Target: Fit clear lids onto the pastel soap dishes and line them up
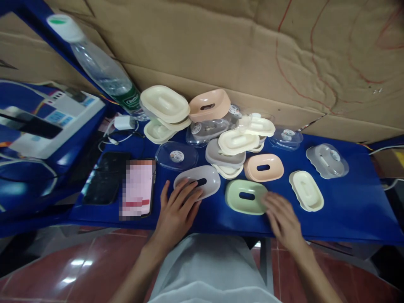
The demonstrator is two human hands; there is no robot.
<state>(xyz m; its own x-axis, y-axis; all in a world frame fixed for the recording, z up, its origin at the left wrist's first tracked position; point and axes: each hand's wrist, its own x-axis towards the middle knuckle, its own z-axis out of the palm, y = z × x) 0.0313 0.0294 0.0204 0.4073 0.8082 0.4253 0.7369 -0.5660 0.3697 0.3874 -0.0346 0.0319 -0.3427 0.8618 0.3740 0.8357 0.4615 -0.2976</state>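
Note:
My left hand [178, 206] is open, its fingers spread over the near-left side of a grey oval soap dish [212, 182] with a slot in its middle. My right hand [282, 213] has its fingers stretched out, the tips touching the right end of a green soap dish [236, 206]. Just behind the green one sits a peach soap dish [276, 165]. To the right of my right hand lies a cream dish piece [306, 191]. A clear lid [162, 156] with a round label rests behind my left hand.
Cream, grey and peach dish parts, such as a stacked cream piece [166, 103], crowd the back of the blue table [353, 210]. On the left are a phone [139, 187], a dark phone [105, 179], a leaning water bottle [101, 71] and a power strip [59, 118].

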